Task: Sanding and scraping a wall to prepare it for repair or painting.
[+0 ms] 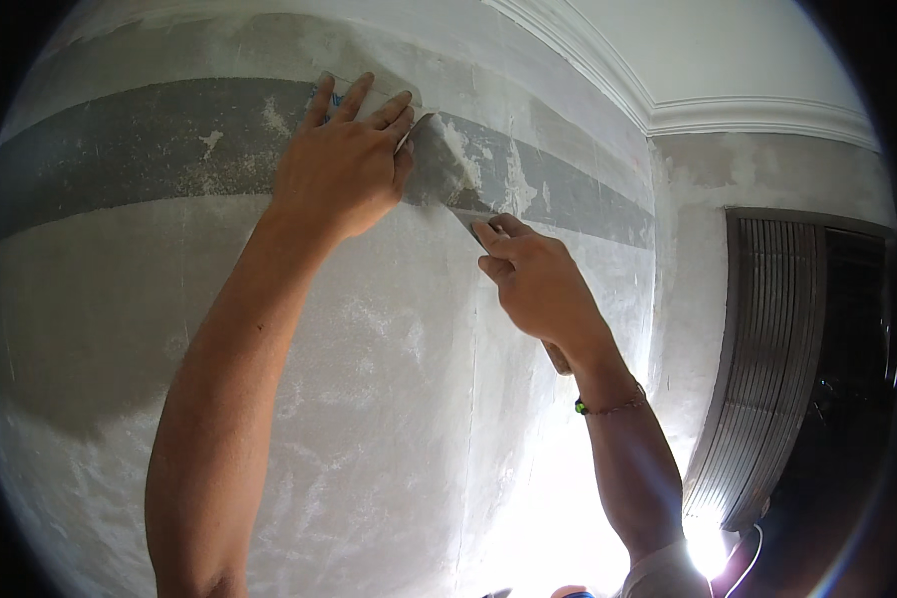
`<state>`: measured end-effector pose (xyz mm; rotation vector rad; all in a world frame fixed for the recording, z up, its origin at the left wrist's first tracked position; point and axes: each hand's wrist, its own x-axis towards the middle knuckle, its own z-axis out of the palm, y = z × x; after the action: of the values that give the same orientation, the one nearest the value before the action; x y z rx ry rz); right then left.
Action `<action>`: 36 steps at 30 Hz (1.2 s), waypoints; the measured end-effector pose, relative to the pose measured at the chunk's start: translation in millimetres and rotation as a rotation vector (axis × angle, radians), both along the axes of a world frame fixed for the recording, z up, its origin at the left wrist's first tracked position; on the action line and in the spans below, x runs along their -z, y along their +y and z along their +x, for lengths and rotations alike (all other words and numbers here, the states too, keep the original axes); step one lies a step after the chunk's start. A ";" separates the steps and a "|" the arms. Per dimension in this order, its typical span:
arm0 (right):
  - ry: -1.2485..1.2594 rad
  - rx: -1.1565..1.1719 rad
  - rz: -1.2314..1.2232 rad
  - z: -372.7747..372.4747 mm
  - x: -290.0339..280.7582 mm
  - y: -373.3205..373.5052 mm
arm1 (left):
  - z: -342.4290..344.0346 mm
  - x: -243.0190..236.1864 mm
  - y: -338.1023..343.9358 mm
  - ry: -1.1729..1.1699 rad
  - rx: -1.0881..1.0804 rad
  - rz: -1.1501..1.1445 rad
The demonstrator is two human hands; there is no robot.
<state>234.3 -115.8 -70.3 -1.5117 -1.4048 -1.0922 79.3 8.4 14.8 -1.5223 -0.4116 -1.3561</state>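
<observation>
My left hand [339, 164] is spread with its fingertips against a thin, pale piece with blue markings [321, 100] on the upper wall; much of that piece is hidden under the fingers. My right hand [533, 279], lower and to the right, grips a scraper [558, 359] with a long handle. Its grey metal blade [439, 164] reaches up beside my left fingers, against the dark grey band [169, 149] that runs across the plastered wall [120, 319]. Pale flaking patches [518, 184] mark the band right of the blade.
White cornice [747, 120] borders the ceiling at top right. On the adjoining wall is a dark doorway [847, 349] with a ribbed grey panel [767, 359]. A bright lamp [708, 548] with a white cable glares low at the right.
</observation>
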 end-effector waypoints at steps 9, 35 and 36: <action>-0.071 -0.095 0.178 31.9 28.9 -6.7 | -0.2 0.2 1.0 -0.032 -0.035 0.009; 1.186 -0.569 -0.778 16.3 744.4 -117.3 | 1.0 -2.0 11.6 -0.047 0.090 0.189; 1.225 -0.629 -0.786 11.3 757.5 -120.6 | -2.5 -2.1 9.8 -0.075 0.038 0.172</action>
<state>245.6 -236.4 -827.8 -1.5460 -1.1962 0.8058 76.8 18.1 16.9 -1.3471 -0.3061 -1.4440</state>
